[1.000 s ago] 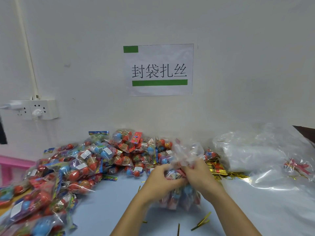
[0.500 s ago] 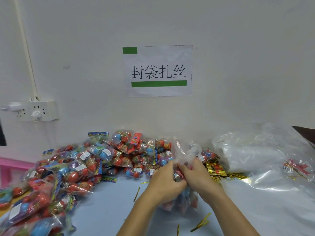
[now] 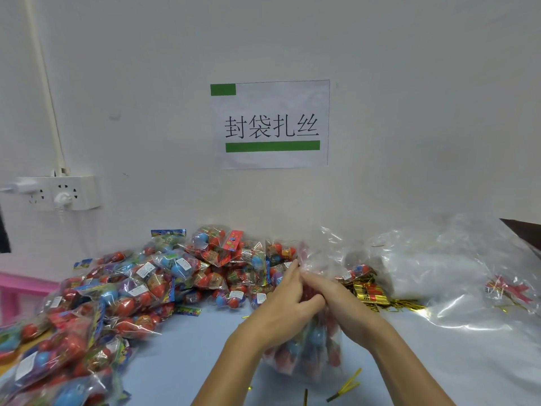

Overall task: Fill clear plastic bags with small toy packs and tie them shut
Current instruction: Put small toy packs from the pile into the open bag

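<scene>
Clear plastic bag point(image 3: 310, 353), already filled with toy packs, stands on the near worktop point(image 3: 205, 344) while the left hand point(image 3: 281, 306) and right hand point(image 3: 336, 300) both grip its gathered neck, apparently not yet tied, many toy packs point(image 3: 152, 288) heaped at left.

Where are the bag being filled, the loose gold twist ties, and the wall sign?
filled clear bag point(image 3: 307, 356), head view, lower body showing toy packs.
gold twist ties point(image 3: 347, 386), head view, middle of the loose strands near the table's front edge.
wall sign point(image 3: 270, 126), head view, its printed characters.
</scene>
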Motion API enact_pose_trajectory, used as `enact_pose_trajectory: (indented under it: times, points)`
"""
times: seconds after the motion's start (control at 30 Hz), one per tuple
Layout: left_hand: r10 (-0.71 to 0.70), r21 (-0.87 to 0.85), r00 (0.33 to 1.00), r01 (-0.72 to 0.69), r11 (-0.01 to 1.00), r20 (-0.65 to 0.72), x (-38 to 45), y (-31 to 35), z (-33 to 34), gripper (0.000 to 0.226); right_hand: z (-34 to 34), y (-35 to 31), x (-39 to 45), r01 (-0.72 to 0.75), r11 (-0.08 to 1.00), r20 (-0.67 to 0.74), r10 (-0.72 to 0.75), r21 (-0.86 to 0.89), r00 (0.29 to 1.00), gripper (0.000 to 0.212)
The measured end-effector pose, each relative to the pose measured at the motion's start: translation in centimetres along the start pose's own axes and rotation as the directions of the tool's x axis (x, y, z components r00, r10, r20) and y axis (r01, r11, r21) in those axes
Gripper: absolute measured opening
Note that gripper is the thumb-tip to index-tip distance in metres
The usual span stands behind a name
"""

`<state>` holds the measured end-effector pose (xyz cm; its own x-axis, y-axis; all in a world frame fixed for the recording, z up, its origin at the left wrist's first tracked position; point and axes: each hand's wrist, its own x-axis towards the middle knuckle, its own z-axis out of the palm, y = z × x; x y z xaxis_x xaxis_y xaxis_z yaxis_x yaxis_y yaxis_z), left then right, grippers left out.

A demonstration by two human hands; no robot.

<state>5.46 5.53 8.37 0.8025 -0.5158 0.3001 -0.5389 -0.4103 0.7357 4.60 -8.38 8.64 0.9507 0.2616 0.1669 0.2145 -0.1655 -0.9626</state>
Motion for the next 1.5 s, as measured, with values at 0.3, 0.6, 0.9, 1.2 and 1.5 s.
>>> enact_pose_trajectory:
  times: [0.3,0.6,0.9,1.2,1.5]
  points:
    - [0.036,-0.168,0.995,-0.052,0.984,-0.094,0.2,-1.0,0.5,0.03,-0.3,-0.6,-0.6,-0.027,0.997,0.051,0.031,-0.078,0.998,0.067]
    - [0.093,-0.325,0.977,-0.153,0.933,-0.192,-0.2,-0.7,-0.1,0.064,-0.4,-0.9,-1.4,-0.017,0.992,0.121,0.032,-0.123,0.992,0.034]
    - [-0.081,-0.571,0.994,0.026,0.821,-0.071,-0.4,-0.6,-1.1,0.048,-0.7,-0.8,-1.5,-0.055,0.98,0.15,0.085,-0.191,0.985,0.022]
    - [-0.097,-0.592,0.995,0.063,0.803,-0.027,0.0,-0.1,-1.1,0.05,1.2,-0.8,-0.8,-0.077,0.918,0.004,0.085,-0.388,0.996,0.009]
    - [-0.042,-0.169,0.999,0.036,0.985,-0.035,-0.1,1.2,-2.4,0.062,2.3,-1.9,-0.8,-0.051,0.794,-0.081,0.002,-0.606,0.997,0.024]
